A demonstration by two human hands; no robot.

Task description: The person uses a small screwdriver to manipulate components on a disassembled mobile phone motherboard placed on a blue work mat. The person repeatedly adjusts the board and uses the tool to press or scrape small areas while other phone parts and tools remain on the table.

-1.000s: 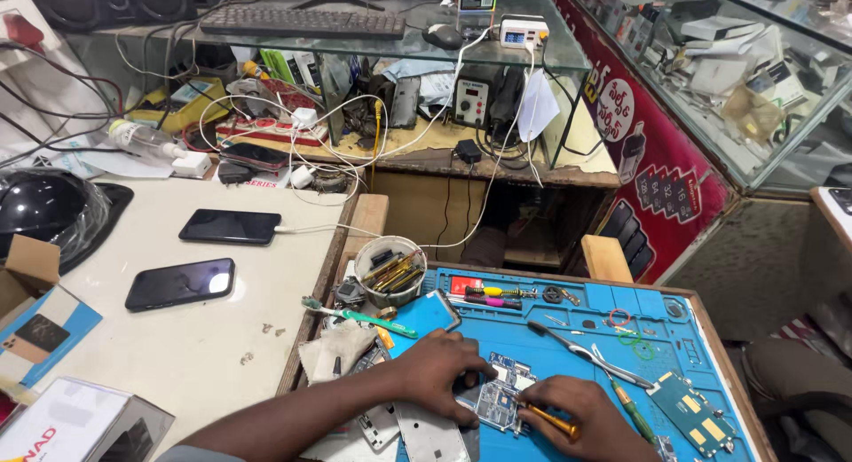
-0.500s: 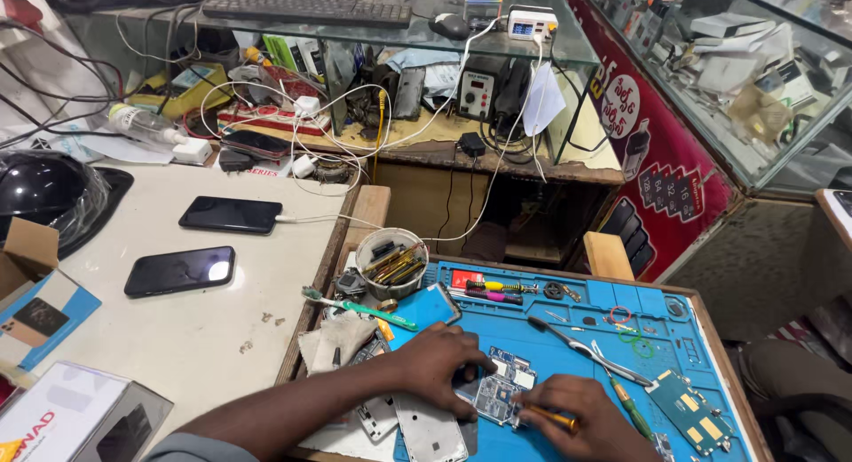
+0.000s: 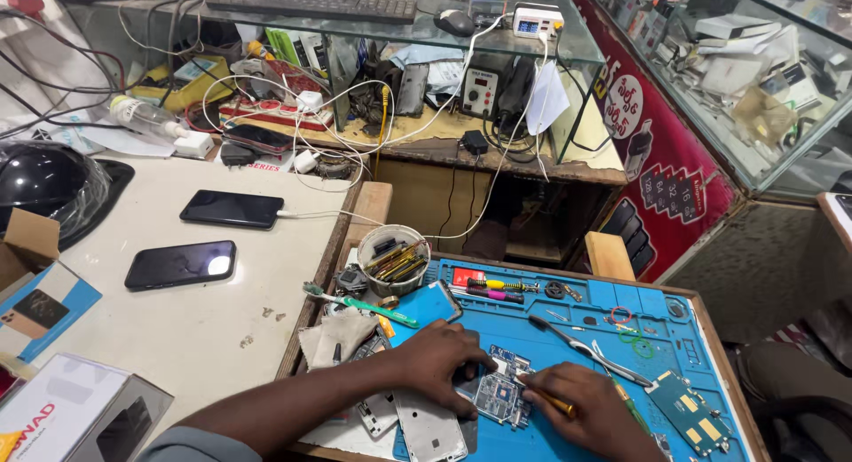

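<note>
On the blue repair mat [image 3: 586, 338] lies an opened phone with its circuit board [image 3: 500, 393] showing. My left hand [image 3: 439, 360] presses down on the board's left side and holds it still. My right hand [image 3: 590, 413] is closed on a small yellow-handled tool [image 3: 552, 398], whose tip touches the board. A white phone back cover [image 3: 430, 431] lies just below my left hand. Metal tweezers [image 3: 586, 348] rest on the mat to the right of my hands.
A tub of tools [image 3: 393, 258], a green toothbrush [image 3: 359, 304], small screwdrivers [image 3: 493, 289] and a loose green board [image 3: 688, 409] lie around the mat. Two dark phones [image 3: 180, 264] [image 3: 232, 208] sit on the white counter at left, beside boxes [image 3: 75, 418] and a black helmet [image 3: 40, 173].
Both hands stay on the board with only slight shifts. The camera has tilted a little, so the scene sits slightly lower in the picture.
</note>
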